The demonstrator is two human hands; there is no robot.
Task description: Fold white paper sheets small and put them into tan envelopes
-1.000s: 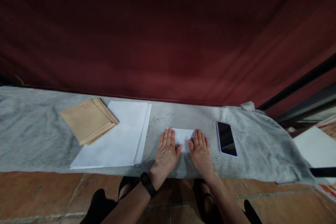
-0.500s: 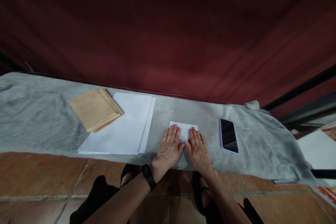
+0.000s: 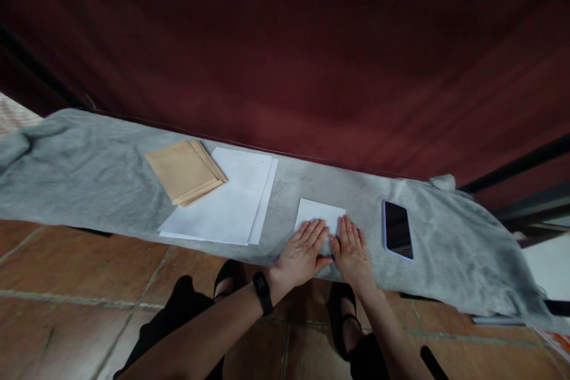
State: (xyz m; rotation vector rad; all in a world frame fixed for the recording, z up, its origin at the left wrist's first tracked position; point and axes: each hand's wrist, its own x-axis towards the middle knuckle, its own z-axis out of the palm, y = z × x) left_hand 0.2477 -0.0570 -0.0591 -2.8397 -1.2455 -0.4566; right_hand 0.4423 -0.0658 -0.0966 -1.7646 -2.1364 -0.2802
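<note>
A small white piece of paper (image 3: 319,211), seemingly folded, lies flat on the grey cloth near its front edge. My left hand (image 3: 303,251) rests palm down over the paper's lower left part, fingers stretched out. On its lower right side lies my right hand (image 3: 353,252), also flat, with the fingers extended along the edge. Both hands cover the paper's near portion, so its lower edge is hidden. Neither hand grips anything.
Left of my hands are large white sheets (image 3: 231,208), with a stack of brown envelopes (image 3: 184,171) partly on top. A phone (image 3: 398,230) with a dark screen lies to the right. The grey cloth (image 3: 102,172) covers a long narrow surface before a dark red curtain (image 3: 285,71).
My hands have slid down toward the near edge of the paper, uncovering more of its far part. The whole view has shifted slightly, moving objects rightward in the picture.
</note>
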